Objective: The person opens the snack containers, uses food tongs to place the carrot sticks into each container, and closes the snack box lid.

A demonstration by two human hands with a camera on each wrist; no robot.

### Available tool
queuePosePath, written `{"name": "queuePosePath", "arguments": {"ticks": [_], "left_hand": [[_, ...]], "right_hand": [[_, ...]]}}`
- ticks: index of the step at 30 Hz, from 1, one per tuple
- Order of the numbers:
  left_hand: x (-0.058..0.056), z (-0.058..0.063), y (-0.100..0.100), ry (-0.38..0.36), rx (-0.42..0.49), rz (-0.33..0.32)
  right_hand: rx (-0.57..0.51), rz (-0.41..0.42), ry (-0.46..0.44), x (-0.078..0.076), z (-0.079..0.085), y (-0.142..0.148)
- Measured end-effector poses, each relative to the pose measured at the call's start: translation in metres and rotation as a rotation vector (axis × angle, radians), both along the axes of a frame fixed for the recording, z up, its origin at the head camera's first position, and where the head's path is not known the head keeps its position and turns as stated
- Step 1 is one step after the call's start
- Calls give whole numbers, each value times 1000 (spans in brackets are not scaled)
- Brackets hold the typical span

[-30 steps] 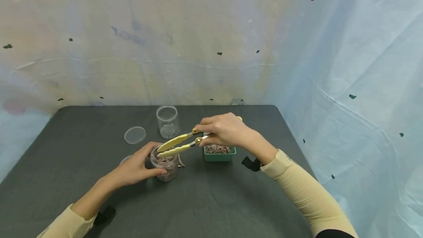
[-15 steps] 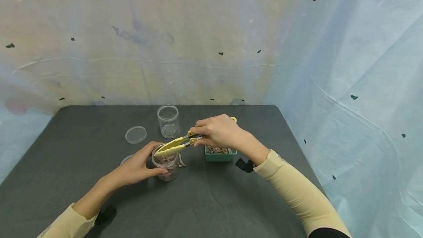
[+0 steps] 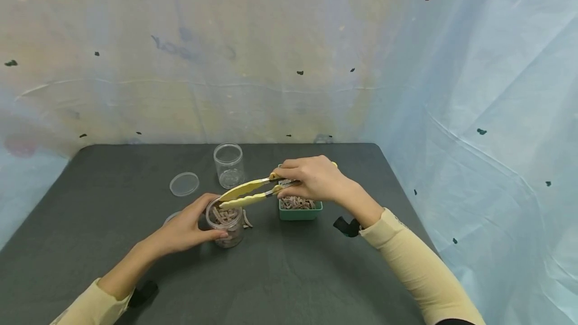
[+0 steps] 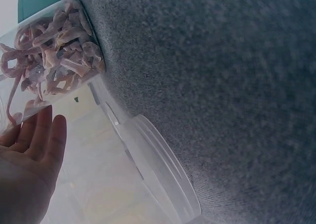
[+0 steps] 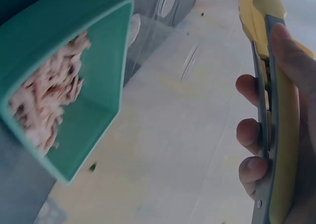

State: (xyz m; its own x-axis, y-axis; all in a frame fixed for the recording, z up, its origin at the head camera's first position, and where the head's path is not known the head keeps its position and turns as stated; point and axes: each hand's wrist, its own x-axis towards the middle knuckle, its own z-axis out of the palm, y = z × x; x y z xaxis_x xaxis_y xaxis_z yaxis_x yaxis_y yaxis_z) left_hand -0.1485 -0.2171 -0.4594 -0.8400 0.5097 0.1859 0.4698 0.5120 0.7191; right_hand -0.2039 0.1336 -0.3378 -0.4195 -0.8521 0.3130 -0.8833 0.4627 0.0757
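Now my right hand grips the tongs, spread wider than before. My left hand holds the jar; its strips seem released.

soft light, faint shadows, wrist views seemingly hazy

Head view faces forward and down; tilted wrist close-ups share its jar (left), tub (right).

- Dark grey counter
- Green tub of pale strips
- Jar of strips, left of tub
- Loose strips beside jar
- Second jar near far edge
- Round lid; another lid, partly hidden
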Motion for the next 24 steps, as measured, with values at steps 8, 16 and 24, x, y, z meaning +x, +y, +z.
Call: {"name": "queuePosePath", "arguments": {"ticks": [8, 16, 24], "left_hand": [[0, -1, 0, 12, 24, -16], [0, -1, -1, 11, 21, -14], [0, -1, -2, 6, 17, -7]], "right_hand": [[-22, -175, -52, -4, -3, 55], [94, -279, -123, -13, -7, 95], [322, -366, -292, -23, -6, 92]]}}
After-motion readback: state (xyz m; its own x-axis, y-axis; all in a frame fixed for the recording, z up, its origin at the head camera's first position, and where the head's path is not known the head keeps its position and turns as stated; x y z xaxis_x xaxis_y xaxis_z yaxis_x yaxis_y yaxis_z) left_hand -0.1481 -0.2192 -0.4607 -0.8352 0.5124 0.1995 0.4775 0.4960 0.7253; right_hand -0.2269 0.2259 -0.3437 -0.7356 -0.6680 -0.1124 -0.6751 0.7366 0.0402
